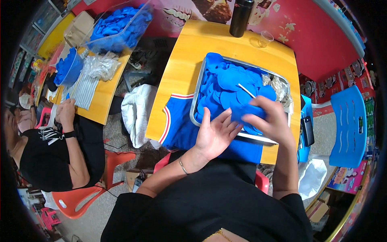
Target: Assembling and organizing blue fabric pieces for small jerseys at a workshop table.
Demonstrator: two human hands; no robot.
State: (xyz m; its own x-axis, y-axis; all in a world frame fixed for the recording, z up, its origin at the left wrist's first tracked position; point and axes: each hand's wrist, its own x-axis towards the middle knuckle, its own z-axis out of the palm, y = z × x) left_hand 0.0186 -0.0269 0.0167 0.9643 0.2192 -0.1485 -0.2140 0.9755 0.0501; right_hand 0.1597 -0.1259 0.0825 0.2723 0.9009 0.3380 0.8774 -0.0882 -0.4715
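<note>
My left hand is palm up with its fingers spread and nothing in it, near the front edge of a metal tray. My right hand is closed on a limp blue piece, over the tray's right front part. A thin white stick points up and left beside its fingers; whether the hand grips it I cannot tell. A heap of soft, rounded blue pieces fills the tray. Small clear bags with brownish contents lie at its right end. Blue cloth with striped trim lies under the tray.
A black flask and a clear cup stand at the back of the yellow table. To the left, a person sits at another table with a blue basin and a clear bin. A blue chair is at right.
</note>
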